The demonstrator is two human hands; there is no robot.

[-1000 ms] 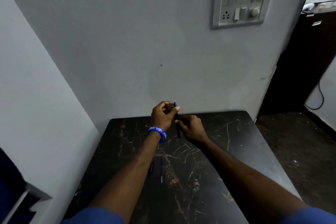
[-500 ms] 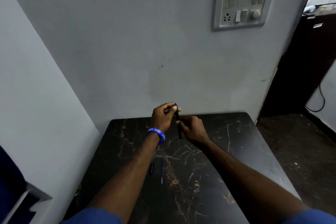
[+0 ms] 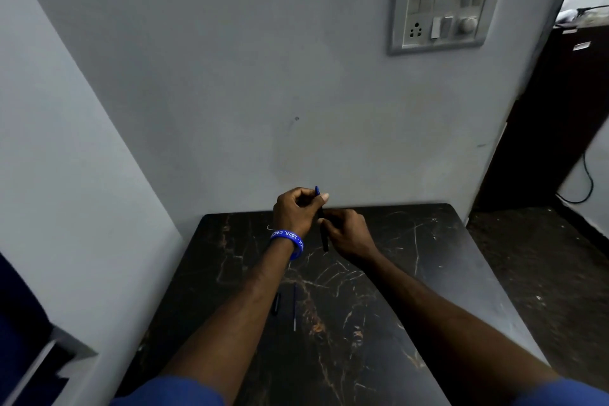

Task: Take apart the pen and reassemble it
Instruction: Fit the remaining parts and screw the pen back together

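Both hands hold a dark pen barrel (image 3: 324, 239) upright above the far part of the black marble table (image 3: 412, 273). My left hand (image 3: 295, 211), with a blue wristband, pinches the barrel's blue top end. My right hand (image 3: 347, 232) grips the barrel around its middle, and the lower end sticks out below the fingers. Two loose pen parts lie on the table nearer to me: a thin refill (image 3: 294, 308) and a short dark cap-like piece (image 3: 276, 303), partly hidden by my left forearm.
The table stands in a corner, with grey walls behind it and on its left. A switch panel (image 3: 445, 6) is mounted on the back wall. A dark cabinet (image 3: 560, 109) and a cable stand to the right, over a dark floor.
The hands and the pen barrel stay almost in place. The left fingers have shifted slightly on the top end of the barrel.
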